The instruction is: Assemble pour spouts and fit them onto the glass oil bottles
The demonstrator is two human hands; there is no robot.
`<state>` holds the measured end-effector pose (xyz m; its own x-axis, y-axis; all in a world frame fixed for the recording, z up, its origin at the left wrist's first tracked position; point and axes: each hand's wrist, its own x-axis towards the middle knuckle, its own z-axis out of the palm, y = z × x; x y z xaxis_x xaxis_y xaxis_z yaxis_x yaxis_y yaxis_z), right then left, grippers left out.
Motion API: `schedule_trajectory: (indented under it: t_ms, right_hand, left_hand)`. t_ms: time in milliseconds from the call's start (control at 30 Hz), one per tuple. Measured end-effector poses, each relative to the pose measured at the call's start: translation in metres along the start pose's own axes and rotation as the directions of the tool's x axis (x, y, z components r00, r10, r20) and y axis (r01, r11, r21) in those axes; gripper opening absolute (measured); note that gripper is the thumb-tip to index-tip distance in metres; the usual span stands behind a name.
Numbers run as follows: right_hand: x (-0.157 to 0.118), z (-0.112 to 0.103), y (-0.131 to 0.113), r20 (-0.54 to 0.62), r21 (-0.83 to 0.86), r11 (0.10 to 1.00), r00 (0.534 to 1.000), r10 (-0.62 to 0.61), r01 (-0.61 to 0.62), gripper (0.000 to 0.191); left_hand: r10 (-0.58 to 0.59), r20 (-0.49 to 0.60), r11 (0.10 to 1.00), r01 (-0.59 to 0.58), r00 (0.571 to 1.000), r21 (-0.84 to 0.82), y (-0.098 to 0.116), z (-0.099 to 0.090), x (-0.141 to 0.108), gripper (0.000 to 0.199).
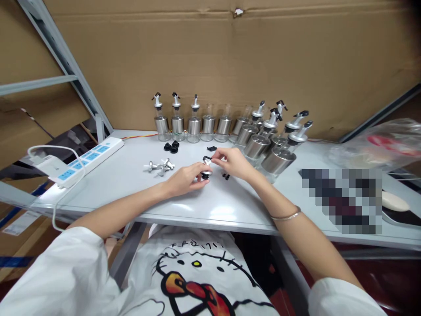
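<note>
Head view: both hands meet on one pourer (pixel 206 174)

The pourer is held just above the white table (pixel 115 175), near the front edge, its black ribbed stopper end downward. The left hand (pixel 186 180) has thumb and fingers pinching it about the silver collar. The right hand (pixel 232 162) pinches the end of its black lever (pixel 207 157) between thumb and forefinger; how its other fingers lie I cannot tell.

Taking the pourer as the dial's centre, a small black part (pixel 212 149) lies at 12 o'clock, and small black pieces (pixel 226 177) near 3, beside the right hand. Black stoppers (pixel 171 147) sit at 10, loose silver spouts (pixel 161 166) at 9. A row of steel-sleeved glass bottles (pixel 194 126) runs from 10 to 1; more bottles, topped with pourers, crowd 2.
</note>
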<state>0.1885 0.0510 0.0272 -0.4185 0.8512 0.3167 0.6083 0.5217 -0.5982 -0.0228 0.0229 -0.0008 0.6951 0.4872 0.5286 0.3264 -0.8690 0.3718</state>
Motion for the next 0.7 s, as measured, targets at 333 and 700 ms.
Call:
schedule_trajectory:
  t_ms: [333,700]
  right_hand:
    - [-0.004,-0.002,-0.01,0.021,0.503,0.862,0.998,0.059,-0.062,0.026]
    - [-0.007,-0.004,-0.015,-0.067,0.439,0.898,0.998,0.021,0.01,0.03]
  left_hand:
    - [0.052,-0.096,0.991,-0.039,0.994,0.131,0.0,0.001,0.0,0.018]
    - [0.035,-0.124,0.99,-0.017,0.992,0.139,-0.009,0.003,-0.003,0.029]
